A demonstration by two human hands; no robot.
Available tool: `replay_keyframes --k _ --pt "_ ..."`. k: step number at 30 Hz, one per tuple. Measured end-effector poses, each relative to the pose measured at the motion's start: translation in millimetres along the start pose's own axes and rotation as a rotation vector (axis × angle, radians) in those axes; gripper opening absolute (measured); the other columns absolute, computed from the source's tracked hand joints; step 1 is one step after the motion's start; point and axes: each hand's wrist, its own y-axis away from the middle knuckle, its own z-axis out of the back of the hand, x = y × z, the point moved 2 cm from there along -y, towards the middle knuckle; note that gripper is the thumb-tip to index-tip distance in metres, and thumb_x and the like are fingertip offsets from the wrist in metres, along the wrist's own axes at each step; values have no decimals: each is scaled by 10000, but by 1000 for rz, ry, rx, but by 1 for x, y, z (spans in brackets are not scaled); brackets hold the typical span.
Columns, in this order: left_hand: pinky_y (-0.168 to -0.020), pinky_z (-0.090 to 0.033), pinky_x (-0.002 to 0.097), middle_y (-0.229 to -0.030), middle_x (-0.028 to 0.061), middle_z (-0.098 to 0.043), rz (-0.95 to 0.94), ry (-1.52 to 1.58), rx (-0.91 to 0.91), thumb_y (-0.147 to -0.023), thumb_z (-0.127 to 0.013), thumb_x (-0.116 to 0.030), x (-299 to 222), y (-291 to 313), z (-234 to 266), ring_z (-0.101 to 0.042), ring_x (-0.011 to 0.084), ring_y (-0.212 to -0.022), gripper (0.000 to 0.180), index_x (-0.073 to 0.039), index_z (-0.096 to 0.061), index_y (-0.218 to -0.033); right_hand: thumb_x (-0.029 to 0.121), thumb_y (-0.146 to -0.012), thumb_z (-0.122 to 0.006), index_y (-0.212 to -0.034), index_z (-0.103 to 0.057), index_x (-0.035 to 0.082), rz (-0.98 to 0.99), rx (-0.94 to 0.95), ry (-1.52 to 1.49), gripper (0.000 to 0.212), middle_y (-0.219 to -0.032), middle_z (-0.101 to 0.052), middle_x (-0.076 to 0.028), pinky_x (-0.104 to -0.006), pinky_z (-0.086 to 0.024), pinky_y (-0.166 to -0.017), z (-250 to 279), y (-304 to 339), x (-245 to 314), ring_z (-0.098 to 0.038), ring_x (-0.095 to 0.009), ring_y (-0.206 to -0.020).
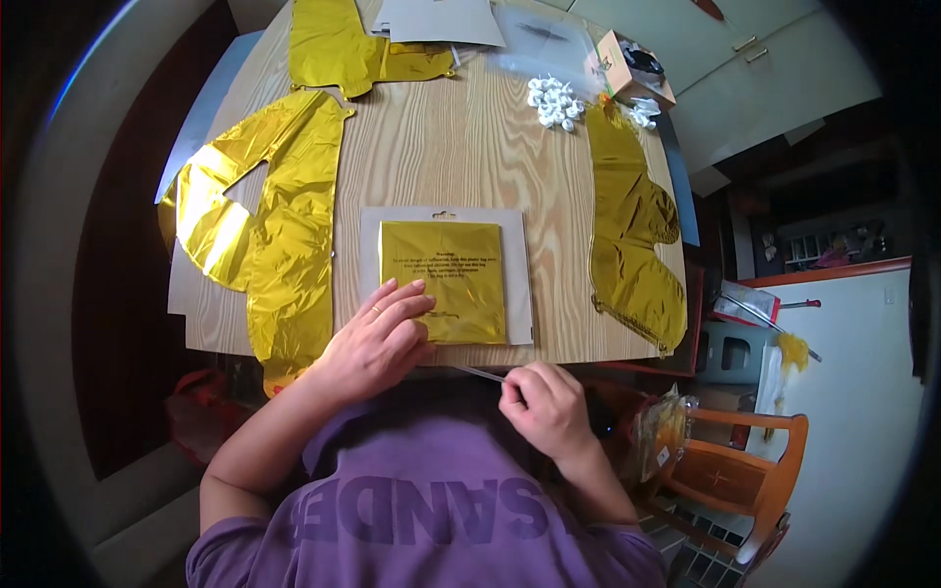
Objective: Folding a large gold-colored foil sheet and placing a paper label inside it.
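A flat package (446, 294) lies near the table's front edge, a folded gold foil balloon in a clear bag with a pale card backing (519, 279). My left hand (382, 333) rests on its lower left part, fingers stretched over the foil and thumb mostly hidden. Just right of it, beyond the table edge, my right hand (549, 407) is closed in a pinch. It grips one end of a thin pale strip (480, 372), which runs left toward the package's lower edge. Whether the strip joins the bag I cannot tell.
Flat gold foil balloons lie at left (294, 225), far left (333, 49) and right (632, 225). White small pieces (555, 103), clear plastic sheets (539, 44) and an open box (637, 73) sit at the far right. A wooden chair (735, 470) stands at lower right.
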Motion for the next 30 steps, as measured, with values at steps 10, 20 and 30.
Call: replay_keyframes --k 10,20,30 --pt "-1174 -370 522 -1303 146 -587 -25 -23 -4 -865 -760 -151 -1 1 -3 -505 358 -1359 257 -59 -549 -980 4 -825 -723 -902 -560 59 -230 -203 138 188 -743 -584 -100 -399 -529 -577 -30 2 -11 -638 -293 -667" --pt "-1170 -378 517 -1299 148 -595 -27 -23 22 -855 -767 -141 -1 3 -1 -509 352 -1356 252 -58 -560 -973 160 -798 -813 -1247 -639 53 -90 137 -24 493 -893 -576 -82 -370 -529 -685 8 -18 -34 -621 -269 -772" --pt "-1183 -338 548 -1327 145 -582 -4 11 55 -839 -777 -150 -3 -3 2 -477 376 -1385 274 -72 -590 -1023 131 -766 -827 -1086 -711 72 33 -87 31 345 -943 -606 -46 -364 -513 -746 -12 -6 -45 -605 -228 -810"
